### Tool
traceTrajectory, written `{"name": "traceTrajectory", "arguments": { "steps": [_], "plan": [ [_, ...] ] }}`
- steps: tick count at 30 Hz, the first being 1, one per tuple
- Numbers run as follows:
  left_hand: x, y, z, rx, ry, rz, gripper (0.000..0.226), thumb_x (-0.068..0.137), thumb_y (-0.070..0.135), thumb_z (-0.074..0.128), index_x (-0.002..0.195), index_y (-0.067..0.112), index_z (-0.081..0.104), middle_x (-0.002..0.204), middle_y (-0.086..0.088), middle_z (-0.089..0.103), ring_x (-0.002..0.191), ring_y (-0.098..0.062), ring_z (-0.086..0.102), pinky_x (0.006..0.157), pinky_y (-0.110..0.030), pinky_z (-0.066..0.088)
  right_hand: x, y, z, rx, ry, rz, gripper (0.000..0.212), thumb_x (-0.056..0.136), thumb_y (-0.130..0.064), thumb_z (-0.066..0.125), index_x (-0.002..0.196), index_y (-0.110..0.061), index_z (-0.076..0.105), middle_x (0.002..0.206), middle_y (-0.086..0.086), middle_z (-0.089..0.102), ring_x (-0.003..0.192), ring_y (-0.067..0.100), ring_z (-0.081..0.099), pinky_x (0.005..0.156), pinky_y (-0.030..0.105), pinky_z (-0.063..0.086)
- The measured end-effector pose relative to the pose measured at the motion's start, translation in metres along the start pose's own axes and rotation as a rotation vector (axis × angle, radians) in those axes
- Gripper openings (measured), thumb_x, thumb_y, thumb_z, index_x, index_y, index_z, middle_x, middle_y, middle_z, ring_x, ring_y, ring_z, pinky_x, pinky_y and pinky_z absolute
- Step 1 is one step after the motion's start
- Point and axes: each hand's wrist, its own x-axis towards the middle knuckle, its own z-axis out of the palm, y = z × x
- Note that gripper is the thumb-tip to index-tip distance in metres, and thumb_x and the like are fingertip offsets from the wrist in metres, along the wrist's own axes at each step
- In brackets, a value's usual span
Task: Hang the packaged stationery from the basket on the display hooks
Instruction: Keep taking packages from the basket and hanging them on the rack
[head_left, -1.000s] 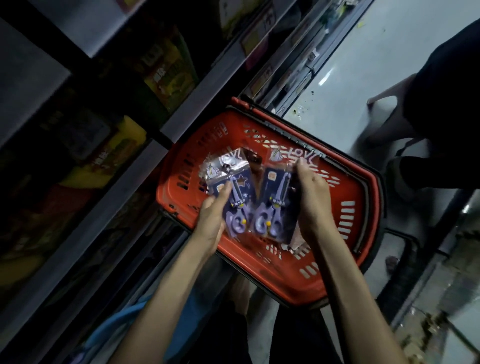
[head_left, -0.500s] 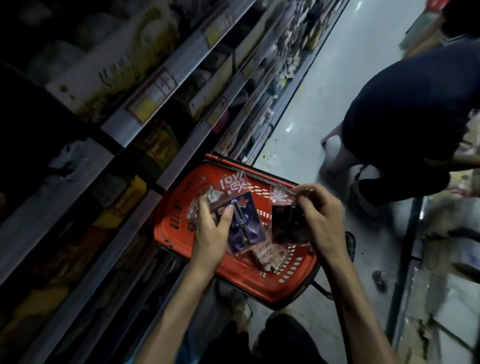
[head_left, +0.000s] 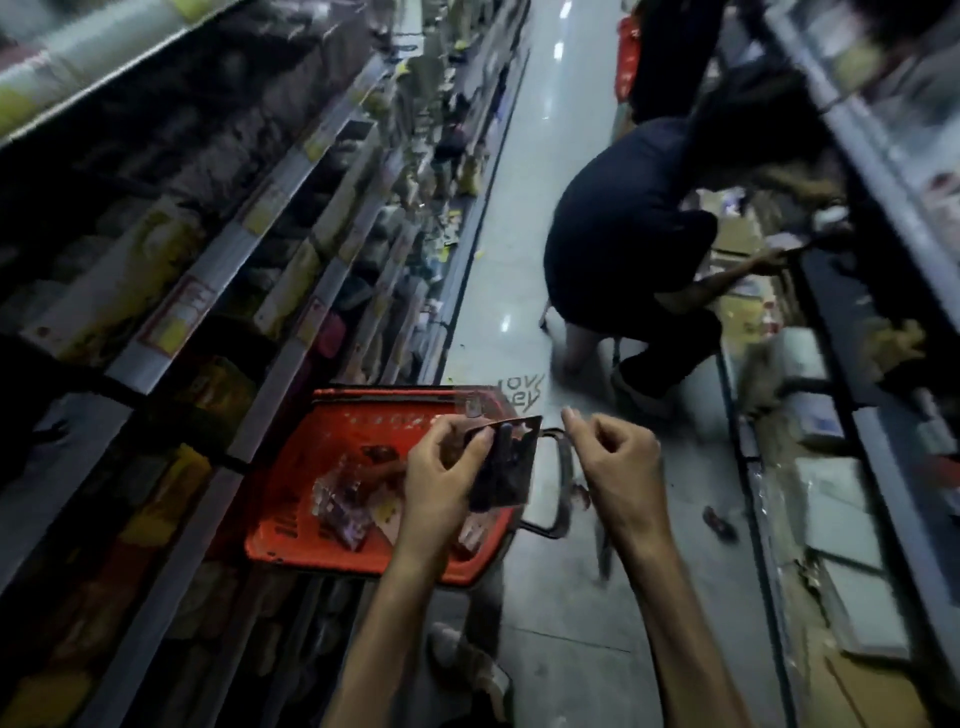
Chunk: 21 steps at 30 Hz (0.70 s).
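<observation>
My left hand (head_left: 441, 478) grips one scissors pack (head_left: 506, 467), a dark card in clear plastic, by its left edge. The pack is held upright above the right side of the red basket (head_left: 291, 519). My right hand (head_left: 615, 462) hovers just right of the pack with its fingers loosely curled, apart from it and holding nothing. Several more clear packs (head_left: 345, 512) lie on the basket floor. I cannot make out any display hooks in this dark, blurred view.
Stocked shelves (head_left: 218, 249) line the left of the aisle and more shelving (head_left: 883, 156) lines the right. A person (head_left: 623, 234) crouches in the aisle ahead, reaching into the right shelves. The basket's black handle (head_left: 558, 467) hangs to its right. Boxes (head_left: 852, 571) crowd the right floor.
My view lifted from the basket to the aisle. My right hand let go of its pack and moved right. My left hand raised its pack above the basket.
</observation>
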Motion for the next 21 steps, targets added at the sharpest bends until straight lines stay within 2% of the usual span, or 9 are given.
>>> {"name": "traceTrajectory", "arguments": {
  "steps": [3,7,9,12,14,16,18,21],
  "plan": [
    [-0.032,0.022,0.043,-0.056,-0.085,0.044,0.008,0.098,0.011,0.072,0.105,0.015,0.073,0.104,-0.009,0.078,0.099,-0.02,0.073,0.086,-0.033,0.058,-0.023,-0.007,-0.057,0.13,0.087,0.012,0.05,0.099,-0.038,0.067,0.063,-0.012,0.044,0.058,-0.003,0.037,0.058,0.007,0.036,0.055,0.03,0.032],
    [-0.079,0.055,0.104,-0.115,-0.242,0.103,0.018,0.102,0.005,0.064,0.119,0.011,0.062,0.103,-0.005,0.079,0.099,-0.02,0.076,0.082,-0.031,0.062,-0.056,-0.012,-0.128,0.181,0.25,-0.008,0.028,0.091,-0.046,0.074,0.08,-0.022,0.065,0.072,-0.011,0.062,0.067,0.003,0.054,0.062,0.015,0.043],
    [-0.101,0.069,0.132,-0.138,-0.351,0.096,0.018,0.105,0.006,0.059,0.122,0.012,0.059,0.104,-0.005,0.079,0.098,-0.02,0.077,0.078,-0.027,0.062,-0.072,-0.013,-0.162,0.19,0.346,-0.021,0.022,0.091,-0.044,0.075,0.086,-0.024,0.067,0.078,-0.014,0.066,0.071,0.001,0.059,0.064,0.013,0.045],
    [-0.126,0.081,0.174,-0.15,-0.489,0.106,0.013,0.107,0.009,0.056,0.119,0.014,0.058,0.11,-0.012,0.077,0.102,-0.027,0.076,0.08,-0.033,0.063,-0.095,-0.014,-0.211,0.168,0.43,-0.033,0.01,0.094,-0.031,0.074,0.086,-0.026,0.071,0.077,-0.019,0.069,0.069,-0.002,0.059,0.063,0.011,0.044],
    [-0.139,0.087,0.198,-0.147,-0.581,0.132,0.01,0.107,0.009,0.055,0.116,0.013,0.058,0.11,-0.015,0.074,0.099,-0.027,0.074,0.078,-0.033,0.062,-0.109,-0.011,-0.235,0.139,0.489,-0.021,0.01,0.094,-0.032,0.074,0.086,-0.026,0.075,0.08,-0.016,0.072,0.073,-0.001,0.063,0.065,0.015,0.048],
    [-0.153,0.094,0.221,-0.128,-0.667,0.153,0.007,0.108,0.009,0.055,0.114,0.01,0.058,0.108,-0.015,0.073,0.095,-0.022,0.072,0.077,-0.032,0.059,-0.122,-0.006,-0.256,0.111,0.594,0.003,0.011,0.094,-0.036,0.074,0.089,-0.026,0.076,0.087,-0.011,0.074,0.084,0.005,0.069,0.073,0.027,0.056],
    [-0.168,0.098,0.244,-0.101,-0.765,0.212,0.005,0.108,0.009,0.053,0.109,0.008,0.058,0.096,-0.003,0.072,0.085,-0.013,0.068,0.072,-0.026,0.056,-0.137,-0.003,-0.279,0.092,0.706,0.022,0.011,0.095,-0.036,0.073,0.089,-0.027,0.076,0.09,-0.011,0.074,0.088,0.008,0.07,0.076,0.035,0.058],
    [-0.187,0.101,0.278,0.029,-0.868,0.423,0.014,0.108,0.014,0.055,0.096,0.014,0.06,0.083,0.014,0.066,0.074,-0.001,0.063,0.067,-0.018,0.049,-0.165,0.003,-0.312,0.071,0.87,0.061,0.011,0.096,-0.033,0.072,0.09,-0.026,0.077,0.088,-0.009,0.076,0.084,0.008,0.071,0.073,0.034,0.058]
  ]
}}
